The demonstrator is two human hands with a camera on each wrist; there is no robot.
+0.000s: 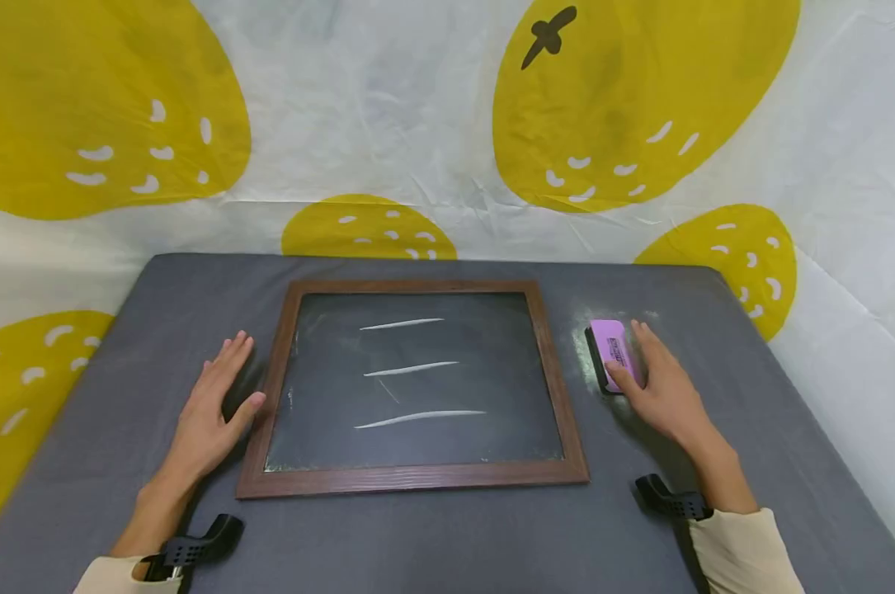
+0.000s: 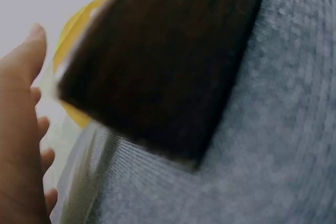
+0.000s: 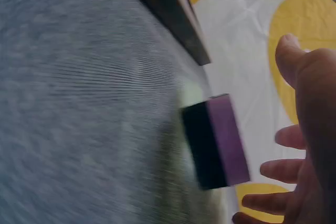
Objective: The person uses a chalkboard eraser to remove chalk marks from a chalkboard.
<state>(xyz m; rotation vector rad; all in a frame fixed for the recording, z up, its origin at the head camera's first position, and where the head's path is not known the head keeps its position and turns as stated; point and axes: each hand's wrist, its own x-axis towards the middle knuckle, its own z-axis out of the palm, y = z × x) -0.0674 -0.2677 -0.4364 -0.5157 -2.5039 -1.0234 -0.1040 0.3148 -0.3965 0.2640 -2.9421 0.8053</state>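
Observation:
A chalkboard (image 1: 417,445) in a brown wooden frame lies flat on the table, with three white chalk strokes across its dark face. To its left is my left hand (image 1: 211,417), fingers straight, thumb tip right at the frame's left side; the left wrist view shows a dark end of the wooden frame (image 2: 157,66) beside that hand. A purple and black board eraser (image 1: 612,351) rests on the table right of the chalkboard. My right hand (image 1: 666,392) hovers at the eraser's right side, fingers loosely extended; in the right wrist view its fingers stand apart from the eraser (image 3: 228,140).
Grey cloth covers the table (image 1: 454,544). Behind and around it hangs a white sheet (image 1: 373,107) printed with large yellow fruit shapes. Each wrist wears a black camera strap (image 1: 673,499) below a beige sleeve.

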